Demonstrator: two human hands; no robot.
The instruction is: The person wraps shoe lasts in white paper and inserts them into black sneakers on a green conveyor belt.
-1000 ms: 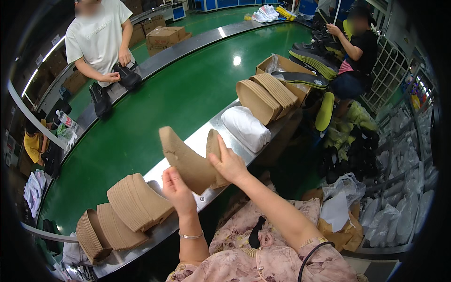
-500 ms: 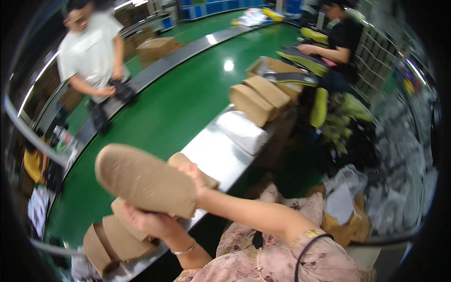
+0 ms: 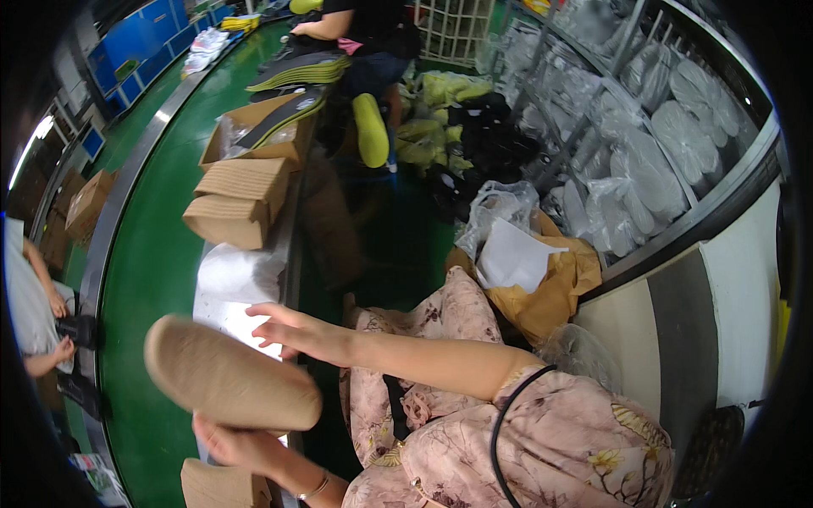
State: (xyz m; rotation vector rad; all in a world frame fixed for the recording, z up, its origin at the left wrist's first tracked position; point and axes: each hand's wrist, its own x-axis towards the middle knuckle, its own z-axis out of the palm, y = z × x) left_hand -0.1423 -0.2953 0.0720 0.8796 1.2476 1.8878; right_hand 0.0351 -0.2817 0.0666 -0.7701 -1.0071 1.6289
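A tan insole (image 3: pixel 229 377), broad and rounded at its left end, is tilted in front of me. My left hand (image 3: pixel 233 444), with a bracelet at the wrist, grips it from below, the fingers partly hidden behind it. Motion blur hides whether it is one piece or several together. Just above its right part, my right hand (image 3: pixel 301 332) is off it, fingers spread and nothing in them. Under my left hand sits a tan block of insoles (image 3: pixel 222 487). Farther up the bench stand tan insole stacks (image 3: pixel 233 201), beside a white wrapped bundle (image 3: pixel 241 271).
A cardboard box (image 3: pixel 292 154) and dark insoles with yellow-green edges (image 3: pixel 296 72) lie beyond the stacks. One person (image 3: pixel 373 30) works at the top, another (image 3: pixel 30 296) at the left edge. Bagged pieces fill a rack (image 3: pixel 627 161) on the right; a brown paper bag (image 3: pixel 550 279) stands near me.
My view has swung to the right. My right hand has let go of the tan insole and opened; my left hand still holds it.
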